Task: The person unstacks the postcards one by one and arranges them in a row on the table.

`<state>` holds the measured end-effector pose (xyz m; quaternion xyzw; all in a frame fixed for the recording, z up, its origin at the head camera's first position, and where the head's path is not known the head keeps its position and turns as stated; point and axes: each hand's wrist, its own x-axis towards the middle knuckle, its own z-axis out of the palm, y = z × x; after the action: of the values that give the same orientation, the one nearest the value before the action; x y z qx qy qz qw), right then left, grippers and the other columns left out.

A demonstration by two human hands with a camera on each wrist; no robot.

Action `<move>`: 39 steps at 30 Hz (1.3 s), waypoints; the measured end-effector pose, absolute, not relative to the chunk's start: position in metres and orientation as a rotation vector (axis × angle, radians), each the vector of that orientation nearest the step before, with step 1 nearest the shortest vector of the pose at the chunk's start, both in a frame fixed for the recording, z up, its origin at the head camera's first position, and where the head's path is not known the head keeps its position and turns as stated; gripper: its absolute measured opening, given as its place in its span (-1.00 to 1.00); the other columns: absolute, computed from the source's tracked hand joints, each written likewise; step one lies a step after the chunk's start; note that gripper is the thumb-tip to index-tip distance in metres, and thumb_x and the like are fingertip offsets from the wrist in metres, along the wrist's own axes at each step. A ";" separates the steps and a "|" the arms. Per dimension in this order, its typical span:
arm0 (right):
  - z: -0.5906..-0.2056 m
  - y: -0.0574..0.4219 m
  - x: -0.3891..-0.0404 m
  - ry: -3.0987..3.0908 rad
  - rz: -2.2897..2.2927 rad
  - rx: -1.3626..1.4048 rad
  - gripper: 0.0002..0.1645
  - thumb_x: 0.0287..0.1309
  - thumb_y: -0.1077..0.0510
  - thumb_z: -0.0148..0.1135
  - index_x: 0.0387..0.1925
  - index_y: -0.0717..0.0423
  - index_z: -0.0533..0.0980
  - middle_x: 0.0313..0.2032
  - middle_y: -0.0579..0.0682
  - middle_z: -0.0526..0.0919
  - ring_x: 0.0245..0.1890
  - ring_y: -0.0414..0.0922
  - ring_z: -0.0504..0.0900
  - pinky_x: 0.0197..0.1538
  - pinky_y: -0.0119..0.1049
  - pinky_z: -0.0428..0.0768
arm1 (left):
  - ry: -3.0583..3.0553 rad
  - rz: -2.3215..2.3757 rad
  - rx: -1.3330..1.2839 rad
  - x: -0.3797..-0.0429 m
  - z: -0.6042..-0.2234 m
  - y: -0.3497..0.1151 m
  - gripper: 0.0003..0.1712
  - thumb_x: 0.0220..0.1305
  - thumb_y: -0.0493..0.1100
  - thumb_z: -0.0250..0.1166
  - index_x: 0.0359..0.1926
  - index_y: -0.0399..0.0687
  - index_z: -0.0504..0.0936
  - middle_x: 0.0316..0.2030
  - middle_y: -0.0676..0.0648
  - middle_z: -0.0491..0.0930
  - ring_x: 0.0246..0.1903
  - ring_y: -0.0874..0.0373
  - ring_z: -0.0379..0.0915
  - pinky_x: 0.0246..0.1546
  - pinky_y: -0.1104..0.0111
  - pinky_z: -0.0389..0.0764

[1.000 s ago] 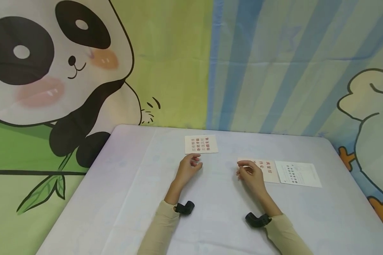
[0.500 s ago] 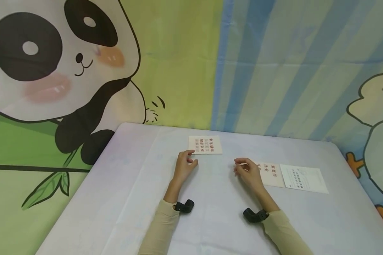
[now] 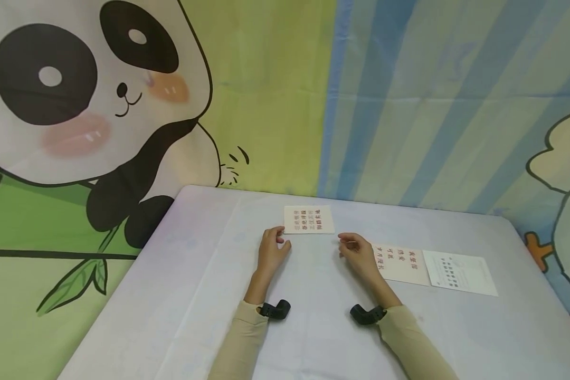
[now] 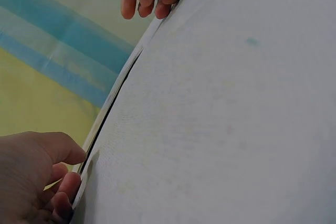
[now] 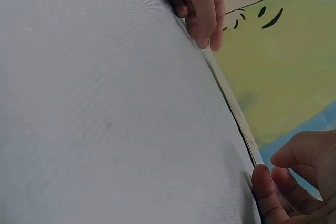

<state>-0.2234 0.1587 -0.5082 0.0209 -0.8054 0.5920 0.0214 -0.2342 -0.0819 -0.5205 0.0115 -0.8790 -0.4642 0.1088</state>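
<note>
A cream card, printed with columns of red and grey characters, lies flat near the far side of the white table. At its lower left corner is my left hand, index fingertip right at the card's edge, thumb spread apart. My right hand hovers just right of the card's near corner, its fingers loosely bent and nothing between them. Partly behind that hand, a second cream card with red characters lies flat. Both wrist views show the two hands low over the cloth, fingers relaxed.
A white card with small dark print adjoins the second cream card on the right. The white tablecloth covers the table up to a curtain bearing a panda picture. Each wrist wears a small black camera.
My right hand has moved left, away from the two right-hand cards and closer to the far card. The left hand has shifted slightly toward the far card's left side. The head view has turned right.
</note>
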 end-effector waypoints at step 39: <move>-0.523 0.144 -0.245 -2.487 1.644 -0.038 -0.80 0.28 0.24 0.20 -0.14 0.26 0.62 -0.49 0.07 0.59 -0.66 -0.24 0.48 -0.58 -0.46 0.45 | -2.513 -1.408 0.179 -0.249 -0.526 -0.085 -0.66 0.26 -0.13 0.32 0.02 -0.17 0.63 -0.22 -0.07 0.60 -0.35 0.13 0.51 -0.33 0.36 0.45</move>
<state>-0.2451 0.1442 -0.5231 -0.0126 -0.8314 0.5498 0.0799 -0.2494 -0.0850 -0.5259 0.0614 -0.8636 -0.4840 0.1273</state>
